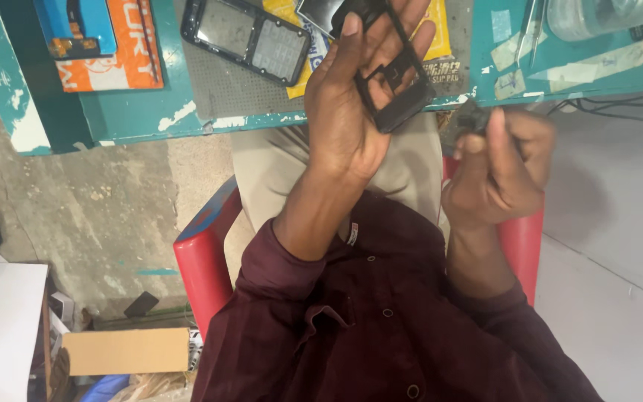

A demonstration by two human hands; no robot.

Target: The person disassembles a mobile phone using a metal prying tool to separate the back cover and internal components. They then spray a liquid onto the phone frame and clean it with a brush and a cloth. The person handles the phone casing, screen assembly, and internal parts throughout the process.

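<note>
My left hand (344, 119) is raised palm-up over the table edge, its fingers and thumb gripping a black plastic phone frame (394, 82) with rectangular cut-outs. To its right and lower down, my right hand (501, 167) is closed, pinching a small dark part (473, 119) between thumb and fingers; what the part is cannot be made out. The two hands do not touch. My dark red shirt sleeves cover both forearms lower down.
A worn teal table (150, 112) carries an opened keypad phone (247, 36), an orange and blue box (106, 41), yellow packets, tweezers (531, 26) and a clear container (597, 15). Black cables (619, 104) hang at the right. I sit on a red chair (201, 260); a cardboard box (124, 350) lies on the floor.
</note>
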